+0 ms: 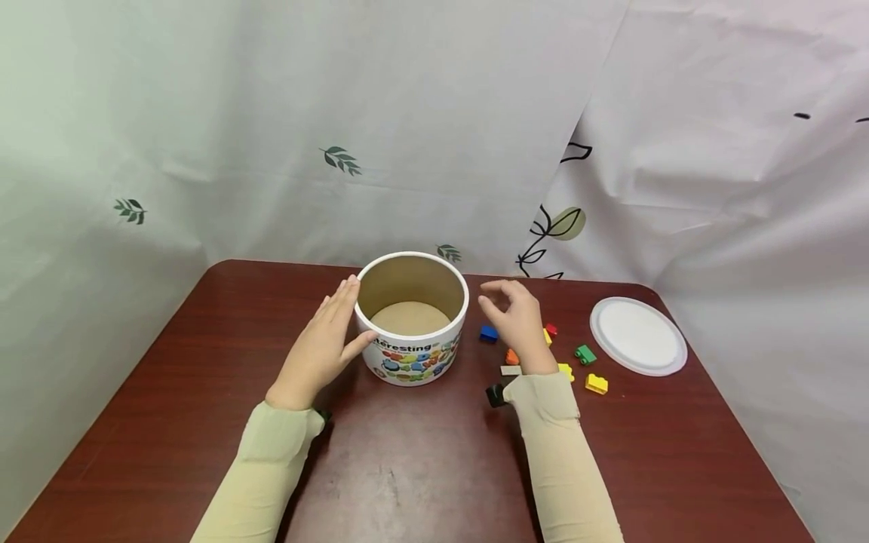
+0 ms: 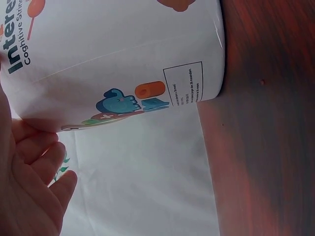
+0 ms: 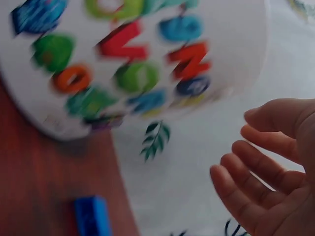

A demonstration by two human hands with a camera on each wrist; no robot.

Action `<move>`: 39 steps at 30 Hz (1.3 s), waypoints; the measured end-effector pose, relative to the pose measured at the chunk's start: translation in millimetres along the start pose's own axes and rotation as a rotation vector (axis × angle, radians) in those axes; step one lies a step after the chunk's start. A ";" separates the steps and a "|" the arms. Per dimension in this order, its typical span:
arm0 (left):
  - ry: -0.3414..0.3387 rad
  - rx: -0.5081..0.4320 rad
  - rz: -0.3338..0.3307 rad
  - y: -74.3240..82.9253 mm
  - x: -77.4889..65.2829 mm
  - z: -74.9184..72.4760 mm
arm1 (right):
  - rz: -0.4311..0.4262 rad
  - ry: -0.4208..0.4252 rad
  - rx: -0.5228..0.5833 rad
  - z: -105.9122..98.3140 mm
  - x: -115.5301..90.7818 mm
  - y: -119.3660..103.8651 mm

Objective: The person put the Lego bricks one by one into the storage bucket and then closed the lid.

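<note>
A round white tub with colourful printed pictures stands upright on the table, its top uncovered and its inside bare. My left hand lies against the tub's left side, fingers extended along the wall and thumb by the front rim. In the left wrist view, fingertips touch or nearly touch the printed wall. To the right of the tub, apart from it, my right hand hangs above the table with loosely bent fingers and nothing in them. Below it lie several toy bricks, among them a blue brick.
A white round lid lies at the table's right. Near the right forearm are a green brick, a yellow brick and a red brick. White patterned cloth hangs behind the dark red table.
</note>
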State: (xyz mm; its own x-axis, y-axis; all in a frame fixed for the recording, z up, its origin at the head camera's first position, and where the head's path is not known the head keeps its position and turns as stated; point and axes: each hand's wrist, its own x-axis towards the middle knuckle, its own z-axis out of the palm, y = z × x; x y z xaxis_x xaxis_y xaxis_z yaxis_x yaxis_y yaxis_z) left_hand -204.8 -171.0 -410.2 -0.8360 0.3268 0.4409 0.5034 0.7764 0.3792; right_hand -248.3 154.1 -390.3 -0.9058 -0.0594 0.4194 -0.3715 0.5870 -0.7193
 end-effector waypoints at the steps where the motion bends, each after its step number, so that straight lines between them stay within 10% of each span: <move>1: 0.001 0.001 0.000 0.1 -0.2 0.6 | 0.015 -0.010 -0.017 0.2 -1.9 3.9; 18: 0.019 0.004 0.019 -0.7 -0.5 -0.3 | 0.252 -0.268 -0.203 6.7 -10.7 36.7; 39: 0.012 0.006 0.012 -2.1 -0.3 2.1 | 0.286 -0.323 -0.289 21.1 -9.6 46.1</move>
State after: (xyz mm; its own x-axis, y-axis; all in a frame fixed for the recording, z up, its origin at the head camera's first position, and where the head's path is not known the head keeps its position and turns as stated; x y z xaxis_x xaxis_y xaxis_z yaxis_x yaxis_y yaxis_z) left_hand -206.0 -171.6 -412.9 -0.8270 0.3300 0.4551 0.5124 0.7757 0.3686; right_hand -261.0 164.7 -439.2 -0.9965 -0.0834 0.0038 -0.0703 0.8124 -0.5788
